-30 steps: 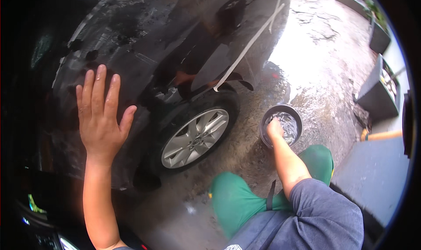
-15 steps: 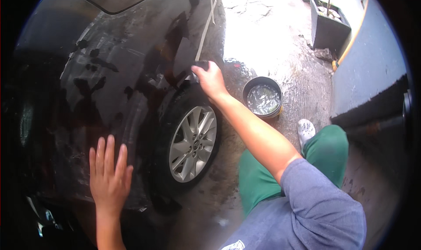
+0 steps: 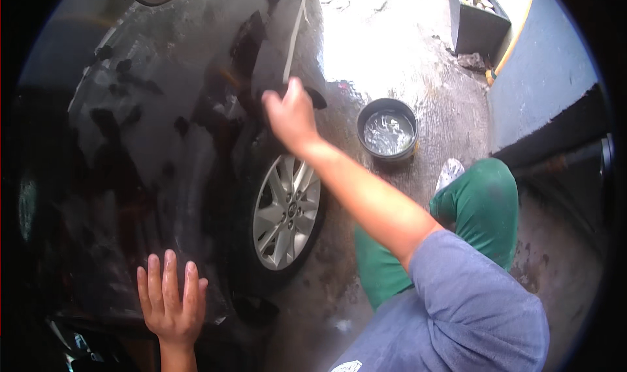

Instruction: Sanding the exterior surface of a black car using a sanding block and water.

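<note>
A dark car body panel (image 3: 150, 104) fills the left side, its surface wet and marked with whitish smears and dark patches. My left hand (image 3: 173, 303) is open low over the panel, fingers stretched out; whether the palm presses on it cannot be made out. My right hand (image 3: 292, 117) is closed at the wheel arch, just above the tyre, with the thumb up. Its fingers are hidden and blurred, so what it grips does not show. A pale strip of tape (image 3: 295, 39) runs along the panel beyond that hand. Below sits the silver-spoked wheel (image 3: 286, 212).
A dark round bucket (image 3: 359, 127) of water stands on the wet concrete floor (image 3: 450, 111) right of the wheel. My green-trousered knee (image 3: 486, 195) is bent near it. Farther off are a square planter (image 3: 480, 29) with stones and a blue-grey wall (image 3: 542, 91).
My right hand has shifted slightly left and down along the wheel arch, and the dark thing seen in it earlier is now hidden. My left hand is lower on the panel. The view has shifted slightly.
</note>
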Demonstrator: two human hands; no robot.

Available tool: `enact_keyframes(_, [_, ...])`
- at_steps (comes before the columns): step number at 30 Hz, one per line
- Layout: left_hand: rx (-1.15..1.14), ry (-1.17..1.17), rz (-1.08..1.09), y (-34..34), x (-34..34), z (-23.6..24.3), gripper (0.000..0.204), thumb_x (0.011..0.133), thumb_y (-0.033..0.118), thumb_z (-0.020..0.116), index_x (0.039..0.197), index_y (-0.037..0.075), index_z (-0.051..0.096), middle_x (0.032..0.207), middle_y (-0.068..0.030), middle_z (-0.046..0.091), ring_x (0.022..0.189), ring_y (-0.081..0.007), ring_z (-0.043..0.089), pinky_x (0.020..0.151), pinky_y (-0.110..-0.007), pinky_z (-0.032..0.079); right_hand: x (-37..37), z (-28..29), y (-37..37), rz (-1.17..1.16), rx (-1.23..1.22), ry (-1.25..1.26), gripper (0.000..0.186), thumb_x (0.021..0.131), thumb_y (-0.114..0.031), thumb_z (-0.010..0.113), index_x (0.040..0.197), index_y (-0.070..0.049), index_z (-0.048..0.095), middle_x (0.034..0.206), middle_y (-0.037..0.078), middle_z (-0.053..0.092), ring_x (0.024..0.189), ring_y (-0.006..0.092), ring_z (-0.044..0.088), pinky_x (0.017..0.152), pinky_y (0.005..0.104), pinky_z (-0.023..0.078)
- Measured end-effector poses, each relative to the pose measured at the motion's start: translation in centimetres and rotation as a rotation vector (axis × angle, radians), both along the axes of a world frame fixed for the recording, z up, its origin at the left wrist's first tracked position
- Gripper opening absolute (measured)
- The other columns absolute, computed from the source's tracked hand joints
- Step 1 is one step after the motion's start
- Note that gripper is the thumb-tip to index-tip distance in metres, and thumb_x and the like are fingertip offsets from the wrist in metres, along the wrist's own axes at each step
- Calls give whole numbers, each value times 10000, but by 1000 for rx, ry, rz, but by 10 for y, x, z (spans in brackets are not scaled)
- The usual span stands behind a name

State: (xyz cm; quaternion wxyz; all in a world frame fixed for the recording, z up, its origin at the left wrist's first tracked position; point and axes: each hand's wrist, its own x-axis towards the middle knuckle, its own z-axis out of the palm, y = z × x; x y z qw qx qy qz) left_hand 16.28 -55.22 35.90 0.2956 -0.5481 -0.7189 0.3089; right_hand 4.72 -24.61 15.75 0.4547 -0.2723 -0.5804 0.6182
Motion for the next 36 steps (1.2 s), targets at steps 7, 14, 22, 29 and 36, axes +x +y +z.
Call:
enact_keyframes(7, [-9, 31, 40, -5, 0, 1, 296, 1054, 310, 556, 1242, 102, 653, 1384, -176, 615, 1335, -410, 547, 1117, -539, 449, -1, -3, -5, 107, -52, 32, 463, 866, -242, 669, 1129, 122, 555, 1055, 363, 664, 1048, 494, 653, 944, 495, 507])
enact_keyframes(14, [-64, 63, 104, -1, 2, 3, 301, 1044, 310, 579, 1233, 85, 648, 1366, -200, 623, 1324, -435, 549, 1096, -548, 465, -28, -17, 38, 112, -193, 58, 378, 851, -226, 676, 980, 109, 557, 946, 358, 657, 957, 496, 660, 852, 516, 518])
enact_keyframes(22, [-116, 80, 115, -1, -1, -3, 354, 1017, 357, 593, 1260, 102, 626, 1398, -218, 583, 1348, -446, 509, 1119, -586, 425, -31, -26, 79, 99, -31, 15, 322, 887, -211, 665, 1018, 63, 558, 969, 291, 666, 920, 481, 656, 812, 533, 532])
enact_keyframes(29, [-180, 133, 224, -2, 7, 2, 415, 1010, 382, 594, 1306, 90, 596, 1449, -216, 545, 1374, -444, 483, 1149, -578, 374, 18, 14, -19, 76, 346, 338, 240, 818, -155, 705, 973, -27, 572, 884, 145, 601, 808, 321, 655, 706, 426, 569])
enact_keyframes(36, [-200, 162, 219, 2, 5, -1, 431, 1005, 396, 600, 1309, 92, 596, 1455, -216, 537, 1379, -441, 476, 1158, -574, 362, -24, -15, 41, 37, 91, 107, 218, 871, -143, 667, 987, 8, 562, 876, 223, 629, 787, 432, 659, 726, 501, 563])
